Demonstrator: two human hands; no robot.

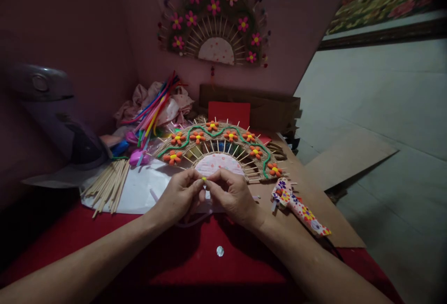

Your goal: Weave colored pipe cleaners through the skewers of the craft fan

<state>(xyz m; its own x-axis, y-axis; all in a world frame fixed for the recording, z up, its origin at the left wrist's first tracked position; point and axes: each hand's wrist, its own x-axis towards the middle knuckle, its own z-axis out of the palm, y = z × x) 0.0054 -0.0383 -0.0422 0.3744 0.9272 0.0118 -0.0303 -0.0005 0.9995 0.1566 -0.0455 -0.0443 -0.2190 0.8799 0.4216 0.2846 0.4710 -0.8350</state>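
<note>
Fingers pinched nearly closed, left hand point(179, 195) and right hand point(235, 196) meet over the red cloth point(164, 266). Just beyond sits the twine-wrapped fan point(239, 129), flowered face towards the wearer, leaving working room in front. Off to the right, the flower-patterned glue gun point(302, 211) lies within easy reach. And between those fingertips: a tiny yellow piece point(204, 179), probably gripped from both sides to steady it, its shape lost in dim light.

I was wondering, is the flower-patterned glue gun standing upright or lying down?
Lying down: the glue gun rests on its side on the cardboard, its handle stretched along the surface rather than raised.
</note>
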